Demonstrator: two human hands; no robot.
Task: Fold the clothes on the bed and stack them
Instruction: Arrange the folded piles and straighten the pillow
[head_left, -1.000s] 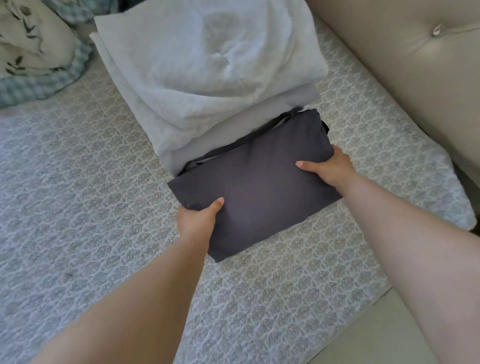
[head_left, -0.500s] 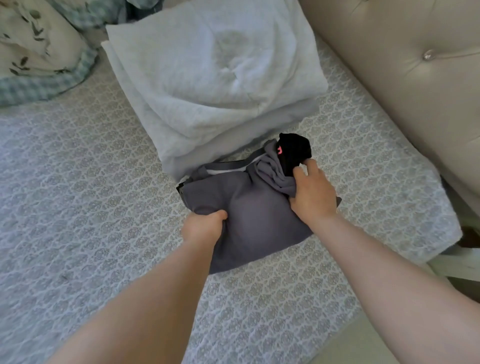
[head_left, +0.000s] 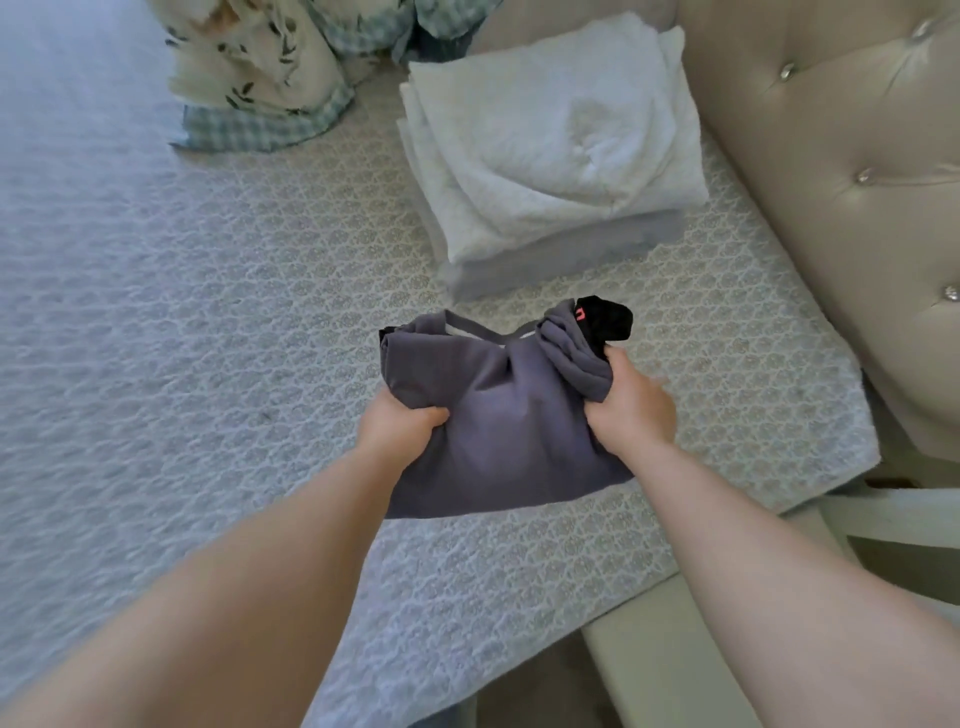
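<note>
Folded dark-grey cotton garment (head_left: 498, 415) gripped at both ends — left hand (head_left: 400, 428) at nine o'clock, right hand (head_left: 631, 410) at three, fingers curled tight — likely to carry it, folds intact, to the white folded stack (head_left: 550, 150) at twelve.

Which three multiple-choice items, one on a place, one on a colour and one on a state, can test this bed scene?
1. Where is the white folded stack?
A. beyond the grey garment, near the headboard
B. on the floor
C. under the left arm

2. What colour is the garment being held?
A. red
B. dark grey
C. yellow

3. How is the garment held?
A. by both hands
B. by one hand only
C. by no hand

Answers: 1 A, it lies farther up the bed beside the tufted headboard. 2 B, the cloth is dark grey. 3 A, the left hand and right hand each have a grip on it.
</note>
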